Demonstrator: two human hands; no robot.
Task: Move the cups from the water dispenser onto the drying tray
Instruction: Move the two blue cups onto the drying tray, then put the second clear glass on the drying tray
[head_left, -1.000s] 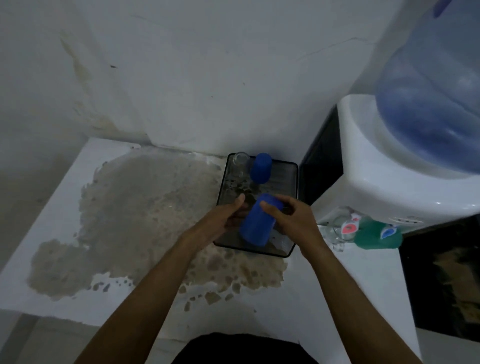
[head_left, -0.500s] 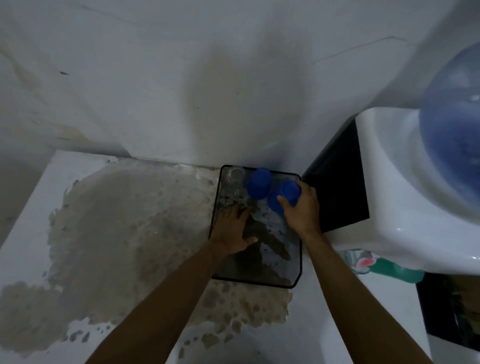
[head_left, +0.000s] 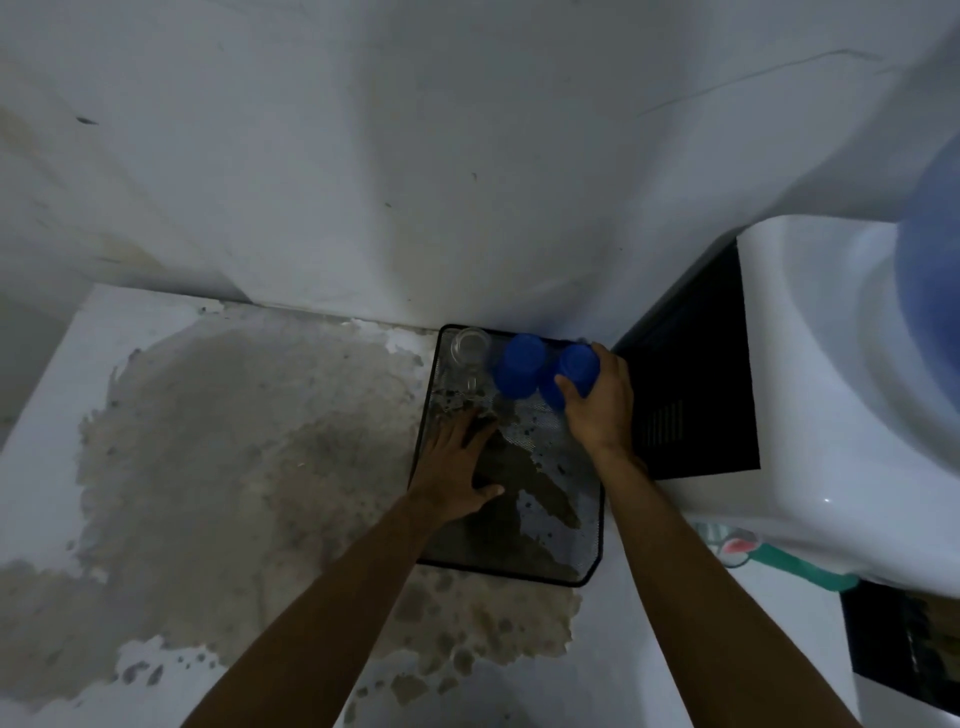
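Note:
A black mesh drying tray (head_left: 566, 564) lies on the white counter against the wall. At its far edge stand a clear glass (head_left: 470, 349) and an upside-down blue cup (head_left: 519, 366). My right hand (head_left: 600, 402) grips a second blue cup (head_left: 574, 371), upside down at the tray's far right corner, beside the first. My left hand (head_left: 457, 467) rests flat on the tray's left side, fingers spread, holding nothing. The white water dispenser (head_left: 831, 374) stands to the right; a green cup (head_left: 795, 569) shows under its taps.
The counter (head_left: 130, 374) has a large worn brown patch left of the tray. The wall rises directly behind the tray. The dispenser's dark side panel (head_left: 685, 400) is close to my right hand. A blue water bottle (head_left: 935, 291) sits on top of the dispenser.
My right hand carried the blue cup from the tray's front to its far right corner, setting it upside down. My left hand let go of it and now lies flat on the tray.

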